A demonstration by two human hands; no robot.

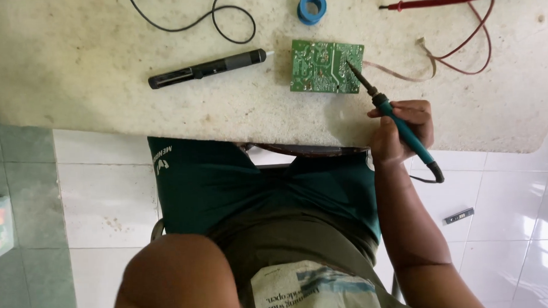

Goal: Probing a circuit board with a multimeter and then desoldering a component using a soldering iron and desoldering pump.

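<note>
Right hand (401,131) at the near desk (101,87) edge, grip closed pen-style on the teal handle of a soldering iron (394,116), tip resting on the right edge of the green circuit board (326,66); left hand out of view below the upper arm, grip cannot be told. Iron looks light and stiff, best held by the insulated handle, metal shaft likely hot; board thin, rigid, fragile, lies flat and loose; beyond it a black desoldering pump (207,69), blue solder spool (312,6), red probe (432,3).
</note>
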